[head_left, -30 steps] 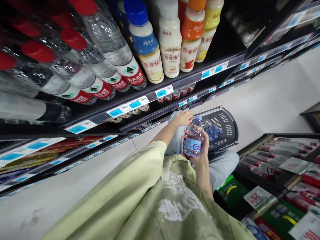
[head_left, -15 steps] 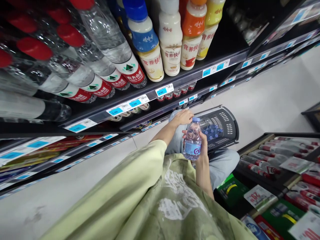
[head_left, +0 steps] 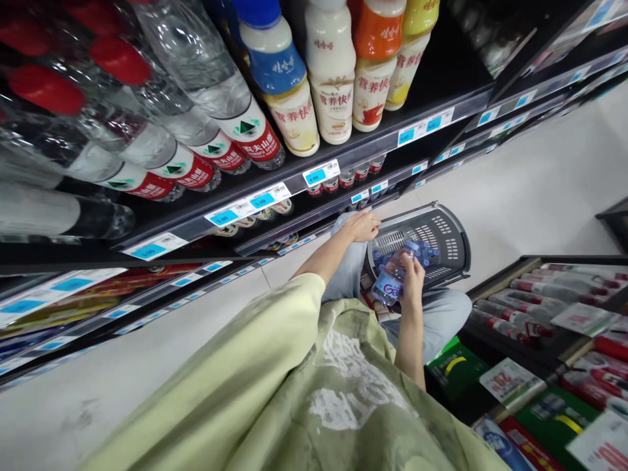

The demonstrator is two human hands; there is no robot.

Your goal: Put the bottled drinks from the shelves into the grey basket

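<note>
My right hand [head_left: 413, 278] is wrapped round a small clear water bottle [head_left: 390, 278] with a blue cap and a blue-and-pink label. The bottle is tilted, its cap pointing into the dark grey shopping basket [head_left: 449, 226] on the floor, which holds several blue-capped bottles [head_left: 428, 252]. My left hand [head_left: 360, 226] rests on my jeans-clad knee at the basket's near rim, fingers curled loosely and holding nothing that I can see.
A black shelf unit on the left carries red-capped water bottles [head_left: 161, 150] and milky drink bottles [head_left: 333, 78], with blue price tags [head_left: 321, 175] along the edges. Lower shelves run toward the basket. Low racks of packaged goods [head_left: 540, 314] stand on the right. Pale floor lies beyond.
My right hand has lowered the bottle from upright near my chest and tipped it toward the basket. The left hand has stayed on my knee.
</note>
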